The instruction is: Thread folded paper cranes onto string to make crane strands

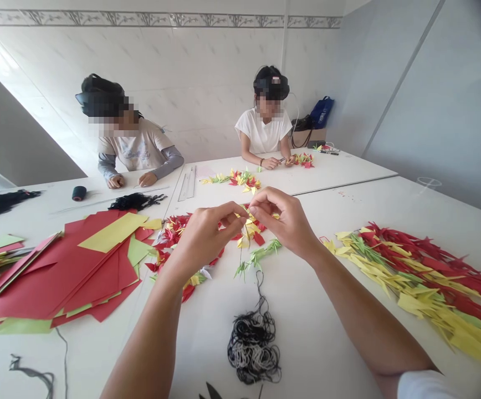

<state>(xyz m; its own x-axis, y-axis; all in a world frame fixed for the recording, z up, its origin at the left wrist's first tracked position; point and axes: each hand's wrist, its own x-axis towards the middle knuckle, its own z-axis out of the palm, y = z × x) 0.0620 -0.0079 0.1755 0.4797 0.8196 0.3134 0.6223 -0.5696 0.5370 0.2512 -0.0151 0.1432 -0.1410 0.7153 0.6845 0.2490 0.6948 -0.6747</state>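
Note:
My left hand (pixel 213 235) and my right hand (pixel 277 213) are raised over the middle of the table, fingertips pinched and almost touching. A thin dark string (pixel 241 244) hangs from the left fingertips; what the right fingertips pinch is too small to make out. Beneath the hands lies a ring of red, yellow and white folded paper pieces (pixel 178 224), partly hidden by my left hand and forearm. A short string of green folded paper pieces (pixel 261 254) lies just below my right hand. Closer to me sits a tangled bundle of black and grey string (pixel 254 346).
Coloured paper sheets (pixel 99 260) are piled at left, near black thread (pixel 136 201) and a dark spool (pixel 79 193). Long strands of folded paper (pixel 423 282) lie at right. Two people sit across the white table (pixel 348 194); one handles folded paper. Dark blade tips (pixel 213 391) show at the front edge.

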